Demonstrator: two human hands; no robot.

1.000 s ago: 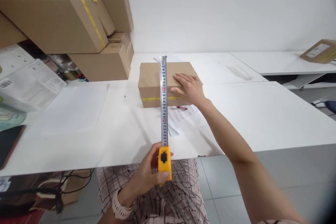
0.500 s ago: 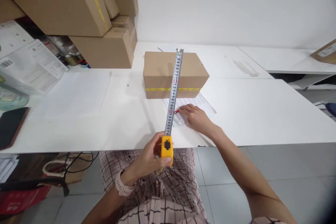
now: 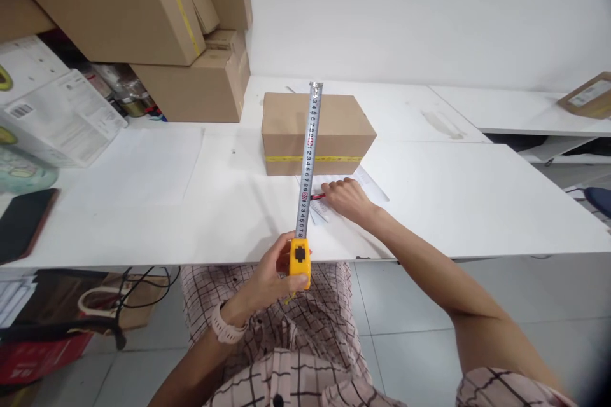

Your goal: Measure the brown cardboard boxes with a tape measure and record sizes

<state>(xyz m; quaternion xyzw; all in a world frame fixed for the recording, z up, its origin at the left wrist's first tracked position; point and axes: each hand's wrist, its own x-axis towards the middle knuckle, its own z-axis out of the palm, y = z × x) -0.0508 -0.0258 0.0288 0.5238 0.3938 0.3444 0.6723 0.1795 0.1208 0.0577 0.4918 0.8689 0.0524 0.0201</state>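
My left hand (image 3: pixel 274 273) is closed round a yellow tape measure (image 3: pixel 300 264) at the table's front edge. Its metal blade (image 3: pixel 308 152) sticks out forward, and in this view it crosses in front of a cardboard box (image 3: pixel 317 116) banded with yellow tape. Whether the blade touches the box I cannot tell. A red pen (image 3: pixel 317 196) is gripped in my right hand (image 3: pixel 347 198), which rests over a printed sheet (image 3: pixel 373 186) in front of the box. The box hides part of that paper, and the blade covers the pen's tip.
Large cardboard boxes (image 3: pixel 191 92) are stacked at the back left. Blank white paper (image 3: pixel 143 168), a dark phone (image 3: pixel 26 222) and a white printed carton (image 3: pixel 62 114) lie on the left. A small box (image 3: pixel 589 98) stands far right on the white table (image 3: pixel 453 203).
The tape blade has swung slightly left across the view. My right hand has curled more tightly round the pen and moved a little up; the view has shifted slightly.
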